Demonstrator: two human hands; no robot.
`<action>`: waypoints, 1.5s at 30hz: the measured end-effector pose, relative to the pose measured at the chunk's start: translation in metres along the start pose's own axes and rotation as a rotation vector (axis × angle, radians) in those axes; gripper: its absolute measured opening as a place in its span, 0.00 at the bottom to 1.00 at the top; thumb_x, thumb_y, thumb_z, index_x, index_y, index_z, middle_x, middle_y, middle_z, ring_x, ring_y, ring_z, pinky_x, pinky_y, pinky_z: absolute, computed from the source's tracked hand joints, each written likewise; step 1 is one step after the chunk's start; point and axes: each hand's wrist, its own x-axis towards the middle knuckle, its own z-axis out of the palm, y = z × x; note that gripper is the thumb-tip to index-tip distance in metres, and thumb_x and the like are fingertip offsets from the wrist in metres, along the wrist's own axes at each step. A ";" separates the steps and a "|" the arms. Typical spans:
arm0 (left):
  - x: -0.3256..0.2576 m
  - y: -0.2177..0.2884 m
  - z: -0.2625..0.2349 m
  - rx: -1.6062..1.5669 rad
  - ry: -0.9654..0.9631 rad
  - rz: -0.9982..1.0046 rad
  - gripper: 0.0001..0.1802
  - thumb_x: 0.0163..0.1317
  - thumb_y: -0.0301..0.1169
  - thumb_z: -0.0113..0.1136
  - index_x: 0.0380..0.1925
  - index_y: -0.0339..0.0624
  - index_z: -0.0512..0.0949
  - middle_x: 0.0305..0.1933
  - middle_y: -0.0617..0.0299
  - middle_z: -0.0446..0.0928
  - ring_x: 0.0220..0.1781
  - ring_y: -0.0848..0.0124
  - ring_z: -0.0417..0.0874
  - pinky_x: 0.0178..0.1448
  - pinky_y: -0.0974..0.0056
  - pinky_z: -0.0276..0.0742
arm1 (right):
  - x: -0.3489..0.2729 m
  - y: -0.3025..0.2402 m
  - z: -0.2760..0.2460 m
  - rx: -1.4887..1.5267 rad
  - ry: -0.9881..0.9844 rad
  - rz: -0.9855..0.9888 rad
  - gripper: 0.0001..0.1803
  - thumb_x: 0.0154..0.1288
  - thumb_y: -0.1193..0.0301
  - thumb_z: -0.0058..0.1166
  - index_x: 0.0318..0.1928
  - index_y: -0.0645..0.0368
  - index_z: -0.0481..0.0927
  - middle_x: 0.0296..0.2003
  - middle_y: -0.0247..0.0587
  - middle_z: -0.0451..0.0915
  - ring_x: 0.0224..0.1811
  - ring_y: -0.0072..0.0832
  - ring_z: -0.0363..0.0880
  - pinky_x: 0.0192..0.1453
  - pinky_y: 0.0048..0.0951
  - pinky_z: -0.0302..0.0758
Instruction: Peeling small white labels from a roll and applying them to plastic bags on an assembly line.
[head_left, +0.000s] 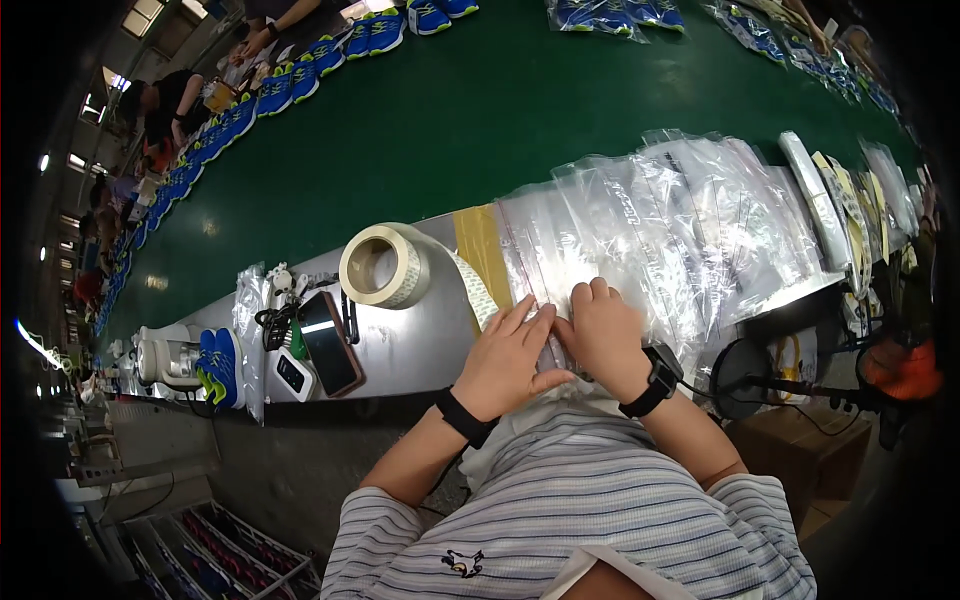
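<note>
- Factory hall, seen from above: a wide green conveyor belt (430,120) runs past a narrow metal bench (420,340), with blue sports shoes (290,85) lined along the belt's far edge where other people work.
- Left hand (505,365) lies flat, fingers (520,320) spread and released, pressing the near edge of a clear plastic zip bag (560,250).
- Right hand (603,335) sits just beside it, touching it, fingers (590,295) curled down onto the same bag edge; whether they pinch it I cannot tell.
- That bag tops a fanned stack of clear bags (700,220), which extends away from the fingers to the person's right; its long axis runs along the bench.
- Both hands are equally near the bag; the stack's bulk lies on the right hand's side.
- To the left: tape roll (385,265), smartphone (328,343), a single blue shoe (220,368).
</note>
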 end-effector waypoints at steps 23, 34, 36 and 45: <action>0.107 -0.033 0.054 -2.142 -0.384 -0.120 0.21 0.73 0.38 0.38 0.45 0.29 0.73 0.48 0.46 0.77 0.53 0.55 0.78 0.60 0.52 0.74 | -0.004 0.066 -0.033 0.626 0.188 0.142 0.03 0.58 0.75 0.55 0.32 0.61 0.76 0.31 0.43 0.75 0.30 0.36 0.77 0.31 0.34 0.73; 0.122 -0.010 0.034 -2.078 -0.361 -0.695 0.24 0.72 0.40 0.39 0.59 0.34 0.60 0.40 0.50 0.76 0.38 0.58 0.82 0.42 0.59 0.83 | -0.012 0.043 -0.066 0.710 0.125 -0.210 0.08 0.54 0.76 0.58 0.37 0.61 0.77 0.40 0.43 0.77 0.38 0.39 0.79 0.38 0.30 0.76; 0.103 -0.013 0.015 -2.144 -0.492 -0.541 0.36 0.70 0.54 0.35 0.65 0.35 0.52 0.48 0.46 0.74 0.43 0.56 0.82 0.46 0.57 0.82 | -0.015 0.032 -0.068 0.511 0.204 -0.324 0.10 0.52 0.75 0.60 0.37 0.59 0.77 0.40 0.42 0.77 0.38 0.38 0.79 0.39 0.32 0.76; -0.016 -0.021 -0.034 -1.804 0.183 -0.572 0.32 0.72 0.48 0.34 0.67 0.36 0.54 0.66 0.40 0.60 0.55 0.52 0.77 0.52 0.59 0.79 | -0.012 0.096 -0.077 0.602 0.408 0.073 0.05 0.64 0.76 0.53 0.33 0.66 0.77 0.25 0.41 0.77 0.25 0.27 0.76 0.30 0.24 0.70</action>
